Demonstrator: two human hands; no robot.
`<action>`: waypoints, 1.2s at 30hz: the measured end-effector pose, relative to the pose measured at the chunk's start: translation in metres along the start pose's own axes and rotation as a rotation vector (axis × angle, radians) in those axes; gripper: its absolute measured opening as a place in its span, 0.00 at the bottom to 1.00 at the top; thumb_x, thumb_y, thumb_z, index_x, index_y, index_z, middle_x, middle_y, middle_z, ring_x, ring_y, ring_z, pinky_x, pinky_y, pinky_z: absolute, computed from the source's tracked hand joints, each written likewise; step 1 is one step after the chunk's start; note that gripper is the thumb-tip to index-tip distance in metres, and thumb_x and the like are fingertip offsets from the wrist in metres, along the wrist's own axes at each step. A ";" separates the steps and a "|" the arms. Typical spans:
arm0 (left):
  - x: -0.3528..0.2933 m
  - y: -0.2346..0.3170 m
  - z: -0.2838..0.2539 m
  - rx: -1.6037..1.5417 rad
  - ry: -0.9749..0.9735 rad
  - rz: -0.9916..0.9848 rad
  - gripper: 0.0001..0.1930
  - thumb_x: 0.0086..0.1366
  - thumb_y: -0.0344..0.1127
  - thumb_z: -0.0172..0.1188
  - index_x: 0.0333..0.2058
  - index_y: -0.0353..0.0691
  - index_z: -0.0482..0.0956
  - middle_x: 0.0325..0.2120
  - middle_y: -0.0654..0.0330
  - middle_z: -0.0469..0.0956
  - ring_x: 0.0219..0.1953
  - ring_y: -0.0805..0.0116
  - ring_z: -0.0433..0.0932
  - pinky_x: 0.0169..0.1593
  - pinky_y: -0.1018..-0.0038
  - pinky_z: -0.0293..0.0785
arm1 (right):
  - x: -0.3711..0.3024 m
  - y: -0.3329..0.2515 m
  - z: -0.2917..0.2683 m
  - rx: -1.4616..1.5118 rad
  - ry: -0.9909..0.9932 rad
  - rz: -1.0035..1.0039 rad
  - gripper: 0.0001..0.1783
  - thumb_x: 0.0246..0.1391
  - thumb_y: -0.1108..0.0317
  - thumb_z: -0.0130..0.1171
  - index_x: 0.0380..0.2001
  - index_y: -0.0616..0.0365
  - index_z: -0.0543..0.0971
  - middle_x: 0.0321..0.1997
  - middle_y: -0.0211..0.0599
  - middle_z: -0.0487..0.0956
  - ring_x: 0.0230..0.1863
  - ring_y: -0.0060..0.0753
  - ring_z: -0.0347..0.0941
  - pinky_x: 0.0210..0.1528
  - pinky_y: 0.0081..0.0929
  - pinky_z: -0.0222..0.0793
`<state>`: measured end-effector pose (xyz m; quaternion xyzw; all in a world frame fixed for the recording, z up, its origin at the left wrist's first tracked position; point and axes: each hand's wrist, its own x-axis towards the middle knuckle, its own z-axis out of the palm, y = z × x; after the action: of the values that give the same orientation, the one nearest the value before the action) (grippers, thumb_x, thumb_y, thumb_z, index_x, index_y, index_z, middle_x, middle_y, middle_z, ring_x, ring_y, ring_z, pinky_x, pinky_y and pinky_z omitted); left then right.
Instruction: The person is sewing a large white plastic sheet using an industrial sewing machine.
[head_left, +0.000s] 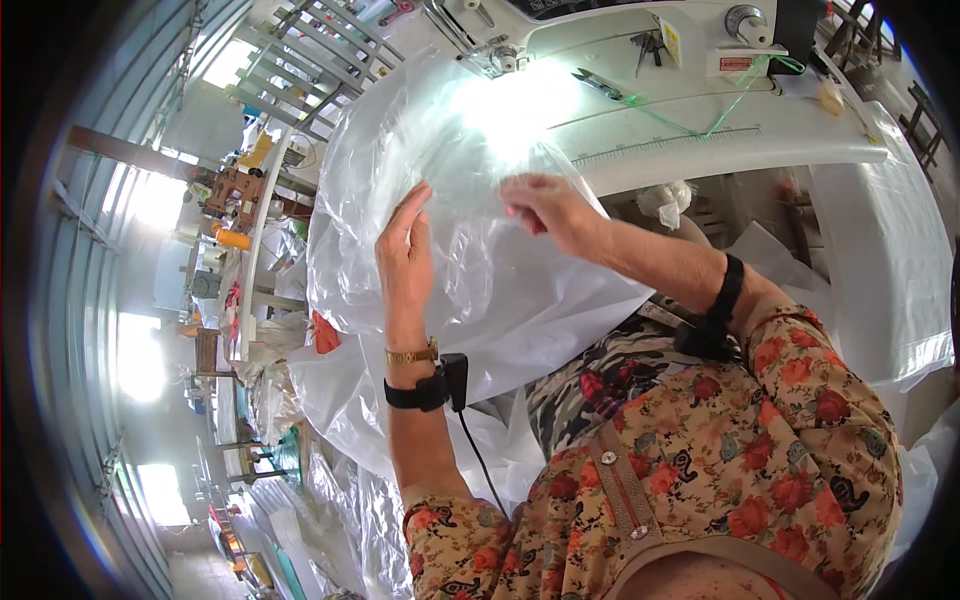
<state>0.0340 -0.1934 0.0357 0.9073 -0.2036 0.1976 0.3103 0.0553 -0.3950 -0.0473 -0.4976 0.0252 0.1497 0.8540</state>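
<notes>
A large, clear plastic sheet (480, 270) lies crumpled from the sewing machine (640, 50) down over my lap. My left hand (406, 250) is on its left part, fingers stretched out together and thumb a little apart, gripping nothing that I can see. To the right, my right hand (548, 208) is over the sheet with its fingers curled in and slightly blurred. Whether plastic is pinched in them cannot be made out. Beyond both hands, the machine's needle area (503, 62) stands over the sheet, with bright lamp glare just below it.
Thread snips (597, 83) lie on the machine bed, near a loose green thread (708, 133). A ruler strip (670, 143) runs along the bed's near edge. More plastic sheeting (880, 250) hangs at the right. Slatted racks (315, 60) and a cluttered bench (250, 260) stand at the left.
</notes>
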 end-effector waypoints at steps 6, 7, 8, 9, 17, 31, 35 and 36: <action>-0.024 0.043 0.001 -0.225 -0.155 -0.139 0.11 0.67 0.31 0.52 0.44 0.34 0.79 0.39 0.53 0.81 0.43 0.66 0.80 0.46 0.75 0.73 | -0.076 0.057 -0.004 -0.030 -0.338 -0.115 0.10 0.54 0.64 0.63 0.32 0.60 0.83 0.30 0.31 0.81 0.30 0.23 0.74 0.34 0.21 0.69; -0.030 0.046 0.008 -0.304 -0.211 -0.114 0.12 0.66 0.34 0.54 0.43 0.34 0.79 0.36 0.53 0.81 0.40 0.68 0.81 0.43 0.77 0.73 | -0.090 0.060 -0.004 -0.137 -0.454 -0.156 0.10 0.55 0.63 0.62 0.33 0.60 0.83 0.31 0.33 0.82 0.32 0.24 0.75 0.37 0.23 0.70; -0.036 0.049 0.014 -0.386 -0.268 -0.088 0.13 0.66 0.36 0.56 0.43 0.33 0.79 0.34 0.52 0.82 0.37 0.69 0.81 0.40 0.78 0.74 | -0.103 0.061 -0.004 -0.296 -0.536 -0.153 0.11 0.55 0.63 0.62 0.33 0.60 0.83 0.31 0.35 0.82 0.34 0.26 0.77 0.39 0.25 0.71; -0.044 0.052 0.018 -0.392 -0.270 -0.089 0.13 0.66 0.36 0.56 0.43 0.33 0.79 0.34 0.52 0.82 0.37 0.69 0.81 0.40 0.78 0.74 | -0.116 0.060 -0.004 -0.394 -0.674 -0.255 0.12 0.54 0.61 0.62 0.35 0.59 0.83 0.31 0.39 0.82 0.34 0.29 0.77 0.39 0.28 0.72; -0.096 0.063 0.042 -0.305 -0.409 -0.246 0.35 0.55 0.41 0.69 0.57 0.32 0.64 0.27 0.55 0.80 0.24 0.72 0.78 0.30 0.77 0.73 | -0.161 0.050 0.022 -1.402 -0.860 -0.419 0.23 0.50 0.52 0.62 0.34 0.67 0.78 0.31 0.49 0.78 0.32 0.47 0.79 0.32 0.41 0.73; -0.121 0.028 0.050 -0.752 -0.231 -0.597 0.12 0.70 0.36 0.50 0.35 0.31 0.73 0.18 0.61 0.75 0.17 0.76 0.72 0.21 0.82 0.67 | -0.084 0.057 -0.019 -0.484 -0.324 0.027 0.17 0.59 0.56 0.57 0.37 0.61 0.78 0.31 0.33 0.78 0.26 0.24 0.76 0.26 0.22 0.70; -0.121 0.026 0.046 -0.554 -0.139 -0.440 0.12 0.68 0.36 0.54 0.28 0.34 0.75 0.17 0.67 0.71 0.17 0.82 0.66 0.20 0.85 0.59 | -0.078 0.085 -0.012 -0.206 -0.565 0.053 0.14 0.58 0.58 0.56 0.38 0.59 0.78 0.28 0.30 0.78 0.25 0.20 0.76 0.24 0.18 0.68; -0.121 0.025 0.044 -0.544 -0.127 -0.490 0.12 0.67 0.36 0.56 0.27 0.35 0.76 0.16 0.69 0.69 0.17 0.84 0.64 0.20 0.86 0.57 | -0.079 0.089 -0.011 -0.224 -0.538 0.085 0.14 0.58 0.58 0.56 0.38 0.59 0.78 0.28 0.30 0.78 0.25 0.20 0.76 0.24 0.18 0.68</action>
<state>-0.0699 -0.2100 -0.0432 0.8240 -0.0441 -0.0008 0.5649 -0.0436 -0.3812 -0.1125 -0.5298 -0.1980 0.3137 0.7627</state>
